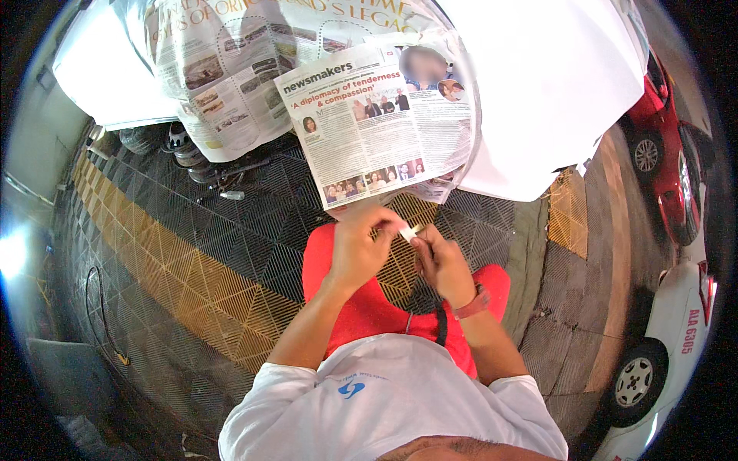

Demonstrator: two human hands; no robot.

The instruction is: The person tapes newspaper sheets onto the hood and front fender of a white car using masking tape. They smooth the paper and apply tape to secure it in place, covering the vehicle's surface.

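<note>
Over my lap, a short white strip [407,232] that looks like tape is stretched between my two hands. My left hand [363,242] pinches its upper left end between thumb and fingertips. The other end is held in the closed fingers of my right hand [446,265], below a red wristband. A small yellowish edge shows by the right fingers, too small to make out. Just beyond my hands hangs a newspaper sheet [377,131], flat against a larger covering of printed paper [231,69].
White panels or sheets [546,84] spread on both sides of the newspaper. Dark tools or parts and a small clear bottle [233,195] lie on the patterned floor [184,253]. A red car [673,146] and a white car [665,346] stand at right; a cable [100,315] lies left.
</note>
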